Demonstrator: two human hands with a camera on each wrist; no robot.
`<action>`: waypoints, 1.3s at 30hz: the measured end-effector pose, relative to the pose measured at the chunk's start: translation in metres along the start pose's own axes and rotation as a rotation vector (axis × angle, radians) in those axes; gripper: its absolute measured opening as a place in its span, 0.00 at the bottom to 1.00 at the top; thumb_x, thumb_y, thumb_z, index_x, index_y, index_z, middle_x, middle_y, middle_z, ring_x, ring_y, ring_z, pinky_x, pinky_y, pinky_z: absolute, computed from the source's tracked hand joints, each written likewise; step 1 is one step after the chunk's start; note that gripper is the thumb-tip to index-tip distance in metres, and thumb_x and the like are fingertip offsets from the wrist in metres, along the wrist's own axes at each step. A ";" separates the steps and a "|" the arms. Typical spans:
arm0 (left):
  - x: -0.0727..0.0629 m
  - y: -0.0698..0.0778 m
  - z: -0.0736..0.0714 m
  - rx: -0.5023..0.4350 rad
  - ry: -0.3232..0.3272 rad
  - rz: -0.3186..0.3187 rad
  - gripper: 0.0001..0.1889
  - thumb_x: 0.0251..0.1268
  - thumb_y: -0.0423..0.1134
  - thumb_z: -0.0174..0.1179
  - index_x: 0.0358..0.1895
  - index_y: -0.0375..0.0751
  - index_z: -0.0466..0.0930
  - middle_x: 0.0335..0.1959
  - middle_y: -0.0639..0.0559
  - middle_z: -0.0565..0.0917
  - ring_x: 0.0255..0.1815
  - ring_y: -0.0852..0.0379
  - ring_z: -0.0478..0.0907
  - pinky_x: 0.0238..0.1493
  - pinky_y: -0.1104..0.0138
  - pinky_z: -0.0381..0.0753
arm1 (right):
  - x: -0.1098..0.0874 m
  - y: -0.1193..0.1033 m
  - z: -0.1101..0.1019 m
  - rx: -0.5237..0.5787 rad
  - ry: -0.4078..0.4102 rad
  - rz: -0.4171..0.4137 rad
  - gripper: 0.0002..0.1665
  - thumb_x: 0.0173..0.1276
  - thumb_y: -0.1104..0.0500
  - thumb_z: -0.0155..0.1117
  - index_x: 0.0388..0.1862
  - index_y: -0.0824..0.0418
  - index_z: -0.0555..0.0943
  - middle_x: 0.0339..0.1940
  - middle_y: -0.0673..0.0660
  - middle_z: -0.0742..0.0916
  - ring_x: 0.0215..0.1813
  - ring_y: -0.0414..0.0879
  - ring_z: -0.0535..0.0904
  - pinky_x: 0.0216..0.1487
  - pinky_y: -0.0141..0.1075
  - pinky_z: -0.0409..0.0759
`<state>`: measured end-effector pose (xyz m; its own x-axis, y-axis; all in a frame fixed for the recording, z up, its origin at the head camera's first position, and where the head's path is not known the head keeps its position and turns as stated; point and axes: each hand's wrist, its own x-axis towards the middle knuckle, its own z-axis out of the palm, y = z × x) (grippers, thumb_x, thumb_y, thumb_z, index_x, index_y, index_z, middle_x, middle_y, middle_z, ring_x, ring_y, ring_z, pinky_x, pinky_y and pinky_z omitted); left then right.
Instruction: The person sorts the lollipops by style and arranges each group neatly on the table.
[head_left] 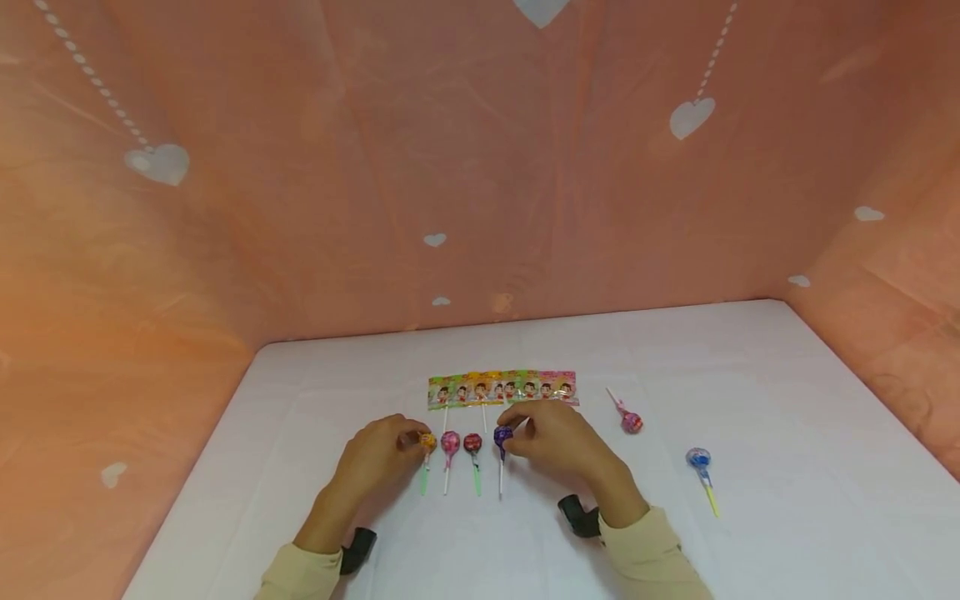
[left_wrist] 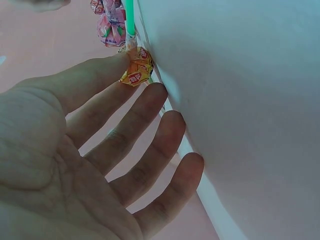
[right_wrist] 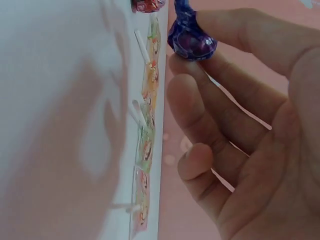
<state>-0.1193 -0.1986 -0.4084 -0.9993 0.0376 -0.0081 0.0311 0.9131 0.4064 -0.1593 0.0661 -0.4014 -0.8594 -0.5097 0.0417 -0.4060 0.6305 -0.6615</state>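
My left hand point(head_left: 381, 452) pinches an orange-yellow wrapped lollipop point(left_wrist: 137, 67) between thumb and index finger, its other fingers spread. The lollipop's green stick point(head_left: 423, 482) points toward me. My right hand point(head_left: 558, 437) has thumb and fingers on the head of a purple wrapped lollipop point(right_wrist: 192, 42), whose white stick point(head_left: 502, 482) also points toward me. Between the hands lie a pink lollipop point(head_left: 450, 443) on a white stick and a dark red lollipop point(head_left: 472, 444) on a green one. All of these stand side by side in a row.
Behind the row, several flat-wrapped lollipops point(head_left: 480, 388) in green, orange and pink packets form a line. Off to the right lie a red-pink lollipop point(head_left: 632, 422) and a blue lollipop point(head_left: 699, 457) with a yellow stick. An orange cloth point(head_left: 480, 167) with hearts encloses the white table point(head_left: 300, 400).
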 end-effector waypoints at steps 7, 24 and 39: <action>-0.001 0.001 0.000 -0.001 -0.001 0.004 0.10 0.57 0.37 0.70 0.43 0.50 0.89 0.33 0.56 0.84 0.35 0.59 0.78 0.38 0.61 0.77 | 0.004 -0.001 0.007 0.016 -0.008 0.020 0.13 0.61 0.56 0.70 0.46 0.49 0.87 0.31 0.43 0.85 0.34 0.38 0.76 0.39 0.35 0.75; 0.000 -0.001 0.000 0.002 0.007 0.018 0.10 0.56 0.37 0.71 0.43 0.49 0.89 0.33 0.56 0.83 0.34 0.60 0.77 0.36 0.63 0.76 | 0.008 0.006 0.018 -0.035 -0.045 0.026 0.16 0.63 0.57 0.70 0.50 0.52 0.87 0.45 0.48 0.88 0.38 0.39 0.77 0.41 0.38 0.76; 0.000 0.000 -0.001 0.012 0.008 0.011 0.11 0.56 0.37 0.70 0.44 0.49 0.89 0.32 0.56 0.83 0.33 0.60 0.76 0.35 0.63 0.75 | 0.006 0.005 0.014 -0.036 -0.028 0.019 0.18 0.62 0.57 0.71 0.53 0.53 0.86 0.45 0.48 0.88 0.36 0.39 0.75 0.38 0.36 0.74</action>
<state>-0.1196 -0.1985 -0.4079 -0.9990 0.0446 0.0036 0.0424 0.9175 0.3954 -0.1622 0.0572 -0.4149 -0.8582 -0.5132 0.0076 -0.4009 0.6610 -0.6343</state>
